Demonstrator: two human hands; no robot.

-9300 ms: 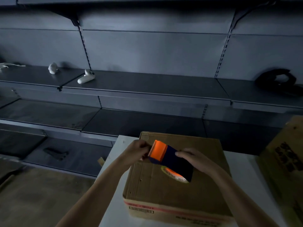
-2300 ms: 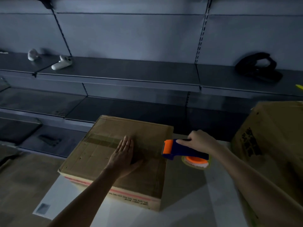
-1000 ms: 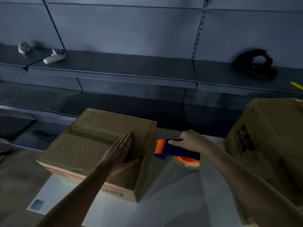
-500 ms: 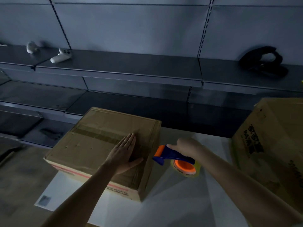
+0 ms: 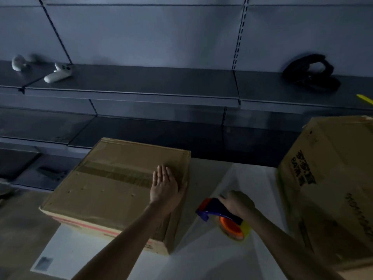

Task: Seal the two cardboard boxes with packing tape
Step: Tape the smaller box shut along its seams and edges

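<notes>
Fingers (image 5: 162, 174) of left hand (image 5: 164, 188) straight, flat on left box (image 5: 113, 199) top. Right hand (image 5: 236, 202) curled round dispenser (image 5: 217, 213), low over table (image 5: 201, 259) between boxes. Tape strip (image 5: 113, 174) across left box seam: seemingly sealed. Right box (image 5: 331, 178) top hidden; probably yet to tape.

Pressing down flat with the left hand (image 5: 164, 188), fingers (image 5: 162, 174) straight and together. Gripping the tape dispenser (image 5: 214, 207) with the right hand (image 5: 237, 202), fingers curled.
</notes>
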